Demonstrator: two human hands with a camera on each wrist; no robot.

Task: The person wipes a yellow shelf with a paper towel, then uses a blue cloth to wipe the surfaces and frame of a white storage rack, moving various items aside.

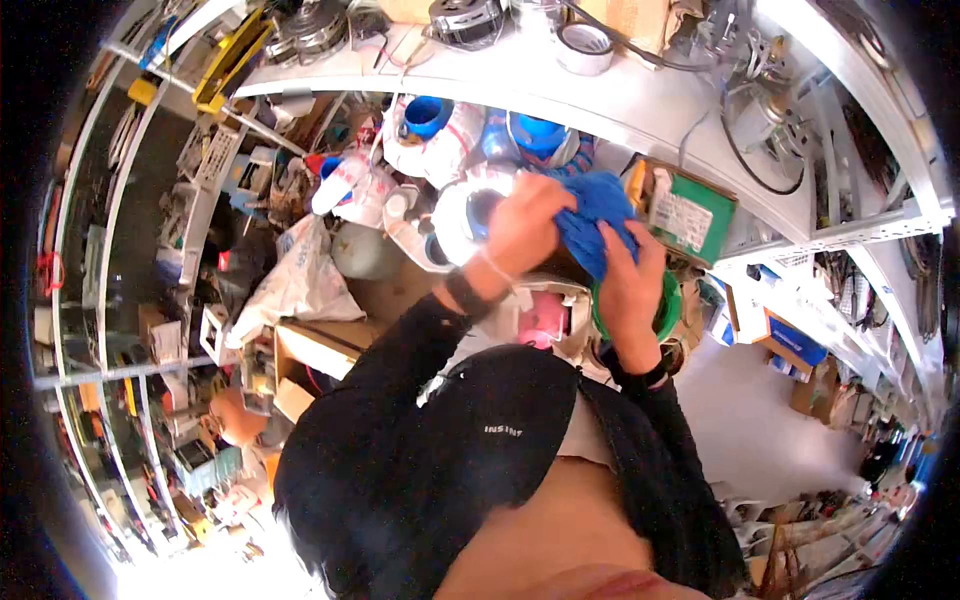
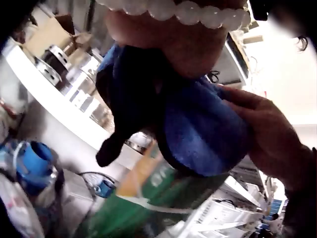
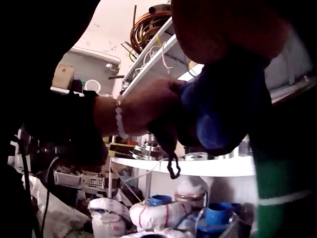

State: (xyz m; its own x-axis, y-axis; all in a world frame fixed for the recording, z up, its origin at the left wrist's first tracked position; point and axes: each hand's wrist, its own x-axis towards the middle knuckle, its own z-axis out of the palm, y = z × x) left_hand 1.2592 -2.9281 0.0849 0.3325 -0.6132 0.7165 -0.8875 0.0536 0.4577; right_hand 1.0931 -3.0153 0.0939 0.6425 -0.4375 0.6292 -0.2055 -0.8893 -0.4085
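A crumpled blue cloth (image 1: 597,215) is stretched between both hands in the head view. The left hand (image 1: 527,225) grips its left side, and the right hand (image 1: 632,290) pinches its right side. In the left wrist view the cloth (image 2: 203,129) hangs in folds, with the right hand (image 2: 270,129) on its far edge. The right wrist view shows the cloth (image 3: 218,119) dark and bunched, the left hand (image 3: 148,104) holding it. Beside the right hand stands a green box (image 1: 695,215) with a white label.
Below the hands are a green bucket (image 1: 668,308) and a pink item (image 1: 541,320). Wrapped bundles with blue rings (image 1: 427,116) lie beneath a white shelf (image 1: 640,110) carrying tape (image 1: 584,48) and metal parts. A white sack (image 1: 300,280) lies left.
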